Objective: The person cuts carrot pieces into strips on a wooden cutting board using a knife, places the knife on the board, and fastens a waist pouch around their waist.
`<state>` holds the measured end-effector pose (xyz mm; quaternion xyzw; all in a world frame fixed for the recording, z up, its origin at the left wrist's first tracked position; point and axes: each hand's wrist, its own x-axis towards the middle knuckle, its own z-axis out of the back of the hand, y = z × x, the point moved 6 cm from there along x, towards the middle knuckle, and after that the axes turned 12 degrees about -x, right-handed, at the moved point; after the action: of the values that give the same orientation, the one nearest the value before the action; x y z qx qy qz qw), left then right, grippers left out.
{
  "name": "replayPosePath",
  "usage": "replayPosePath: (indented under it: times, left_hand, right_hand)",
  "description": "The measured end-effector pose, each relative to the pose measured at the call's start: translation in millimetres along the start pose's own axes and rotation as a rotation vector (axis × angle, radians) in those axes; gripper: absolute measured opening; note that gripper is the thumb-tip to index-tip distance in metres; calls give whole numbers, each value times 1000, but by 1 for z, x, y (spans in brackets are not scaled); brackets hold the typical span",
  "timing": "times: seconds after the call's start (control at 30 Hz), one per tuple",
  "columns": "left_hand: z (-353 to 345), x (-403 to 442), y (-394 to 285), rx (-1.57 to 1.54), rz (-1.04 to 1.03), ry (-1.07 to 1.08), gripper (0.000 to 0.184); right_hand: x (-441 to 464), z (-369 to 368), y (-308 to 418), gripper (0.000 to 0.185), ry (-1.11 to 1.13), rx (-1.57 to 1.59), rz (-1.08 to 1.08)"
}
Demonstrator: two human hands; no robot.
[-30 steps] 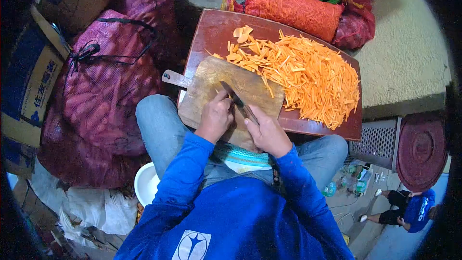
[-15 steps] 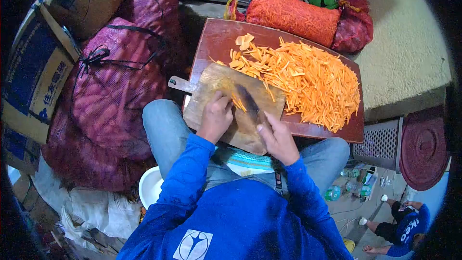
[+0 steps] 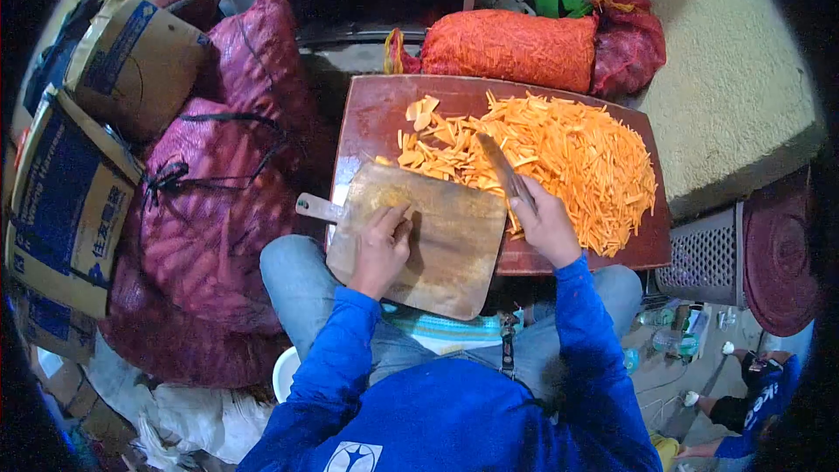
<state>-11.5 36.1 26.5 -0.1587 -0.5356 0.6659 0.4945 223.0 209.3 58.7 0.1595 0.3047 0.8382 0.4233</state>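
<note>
My right hand (image 3: 548,220) grips the handle of a knife (image 3: 498,163), its blade pointing up and to the left over a heap of orange vegetable strips (image 3: 577,162). The wooden cutting board (image 3: 454,249) rests tilted at the near side of the table, with its handle to the left. My left hand (image 3: 382,245) lies on the board, fingers loosely bent and a little apart, with nothing visible in them. A few flat orange slices (image 3: 422,112) lie at the heap's far left.
The heap covers much of the red-brown table (image 3: 371,114). Behind it lies an orange-filled mesh bag (image 3: 516,48). Full purple mesh sacks (image 3: 210,236) and cardboard boxes (image 3: 65,192) crowd the left. A grey plastic basket (image 3: 699,253) stands right; another person (image 3: 760,393) is at lower right.
The knife has moved from the board to above the heap, up and right. The few strips on the board beside my left hand are gone from there. My left fingers have loosened.
</note>
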Motion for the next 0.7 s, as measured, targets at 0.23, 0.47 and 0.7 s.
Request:
replayPosePath:
  times: [0.23,0.47,0.7]
  left_hand:
    - [-23,86,7,117,-37,132,39]
    - [-62,191,65,368,-294,98,46]
    - [-82,250,96,461,-78,244,45]
  right_hand:
    - [-15,-35,1,43,49,378,181]
    - [-14,-33,10,40,200,138,222]
    - [-3,-32,5,43,227,199,246]
